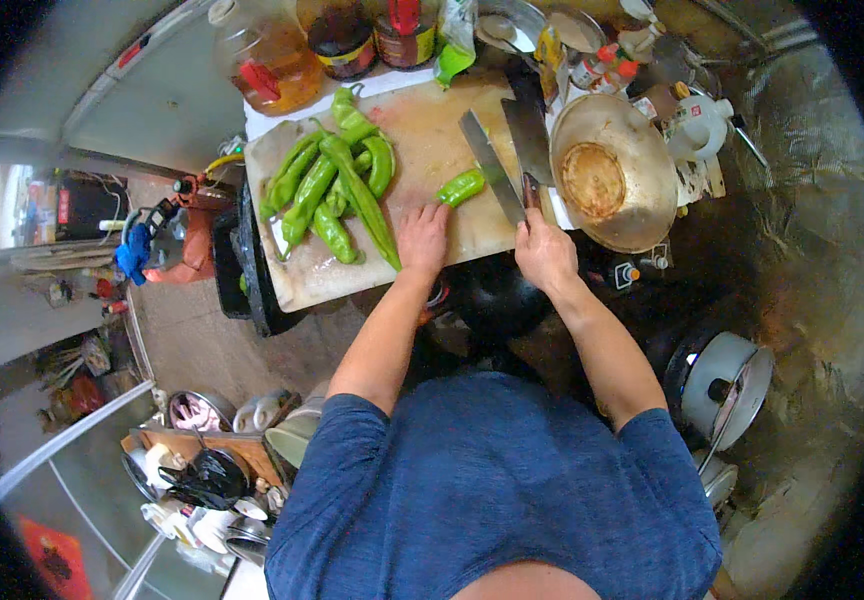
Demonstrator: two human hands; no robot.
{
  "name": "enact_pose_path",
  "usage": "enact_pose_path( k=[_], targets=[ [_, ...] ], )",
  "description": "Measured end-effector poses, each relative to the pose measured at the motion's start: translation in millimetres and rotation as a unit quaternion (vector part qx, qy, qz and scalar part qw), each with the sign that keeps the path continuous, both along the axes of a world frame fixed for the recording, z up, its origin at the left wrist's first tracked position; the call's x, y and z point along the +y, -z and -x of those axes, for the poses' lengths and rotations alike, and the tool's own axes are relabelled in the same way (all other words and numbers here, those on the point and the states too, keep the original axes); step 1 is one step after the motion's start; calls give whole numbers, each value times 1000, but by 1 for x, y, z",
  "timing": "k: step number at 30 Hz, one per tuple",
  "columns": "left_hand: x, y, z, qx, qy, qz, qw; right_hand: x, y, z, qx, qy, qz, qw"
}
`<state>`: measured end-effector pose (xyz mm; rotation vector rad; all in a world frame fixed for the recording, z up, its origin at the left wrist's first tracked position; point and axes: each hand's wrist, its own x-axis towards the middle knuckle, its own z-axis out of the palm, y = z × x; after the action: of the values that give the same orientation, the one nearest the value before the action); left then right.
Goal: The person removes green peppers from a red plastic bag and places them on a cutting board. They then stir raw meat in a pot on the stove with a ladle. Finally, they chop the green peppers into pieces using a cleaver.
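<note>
On a worn white cutting board (447,112), my left hand (423,238) lies over the near end of a short green pepper (462,186), its fingertips holding it down. My right hand (547,251) grips a kitchen knife (493,166), whose handle is hidden in the fist. The blade points away from me, just right of the pepper and apart from it. Beyond the blade lies a dark cleaver (526,135), its wooden handle reaching towards my right hand. Several long green peppers (327,184) are heaped on the board's left half.
A worn metal wok (616,214) stands close by the board's right edge. Behind the board are a jug of amber liquid (282,67), dark-filled jars (340,45) and metal bowls (511,22). A black bin (248,270) borders the left side; a lidded pot (721,382) sits at right.
</note>
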<state>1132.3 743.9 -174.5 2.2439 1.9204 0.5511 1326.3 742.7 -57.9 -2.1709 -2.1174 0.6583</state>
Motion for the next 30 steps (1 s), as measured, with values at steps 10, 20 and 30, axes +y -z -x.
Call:
enact_pose_path(
  k=[10, 20, 30],
  targets=[
    [-15, -1, -4, -24, -11, -1, 1000, 3, 22, 9, -41, -51, 60, 996],
    [-17, 2, 0, -55, -43, 10, 998, 5, 23, 9, 10, -73, 12, 997],
    [-26, -4, 1, -43, -27, -72, 996, 2, 35, 18, -4, -105, 5, 994]
  ],
)
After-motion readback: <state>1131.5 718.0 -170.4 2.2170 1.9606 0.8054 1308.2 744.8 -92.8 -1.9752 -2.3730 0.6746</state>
